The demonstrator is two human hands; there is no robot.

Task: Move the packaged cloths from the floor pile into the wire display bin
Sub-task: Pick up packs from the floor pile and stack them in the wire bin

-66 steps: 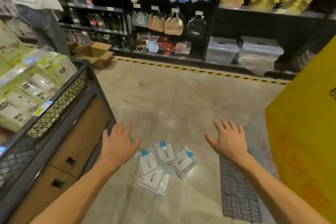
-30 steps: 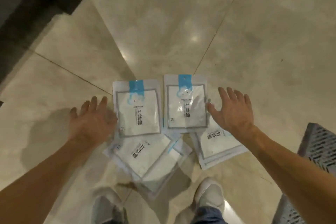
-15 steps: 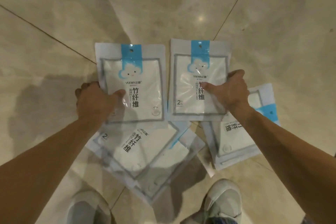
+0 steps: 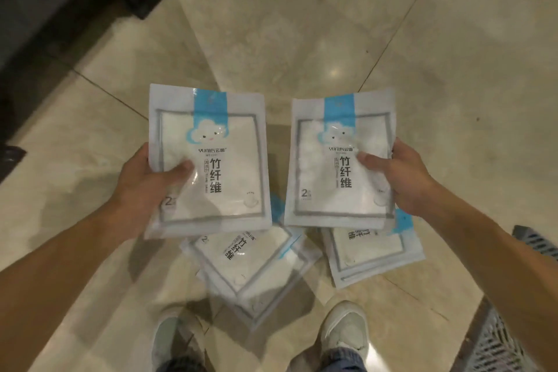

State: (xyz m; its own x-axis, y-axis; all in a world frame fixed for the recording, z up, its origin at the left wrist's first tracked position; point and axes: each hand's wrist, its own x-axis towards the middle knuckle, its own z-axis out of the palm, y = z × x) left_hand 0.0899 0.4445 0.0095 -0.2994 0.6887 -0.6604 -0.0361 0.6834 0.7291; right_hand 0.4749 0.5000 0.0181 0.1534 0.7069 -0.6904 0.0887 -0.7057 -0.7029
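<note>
packaged cloths [image 4: 308, 266] on floor | left grip [image 4: 148, 178] holds one | right grip [image 4: 401, 181] holds another

Left hand [image 4: 148, 181], right hand [image 4: 404, 181] raised, thumbs on top, fingers gripping.

The two raised packets [image 4: 211, 160] [image 4: 341, 160] cover the upper parts of the pile on the floor [image 4: 250, 275], so its count cannot be told. Each grip shows only a thumb; the fingers lie behind the packets. The grey grate [image 4: 498, 344] and both shoes [image 4: 347, 332] are cut by the frame's edge.
</note>
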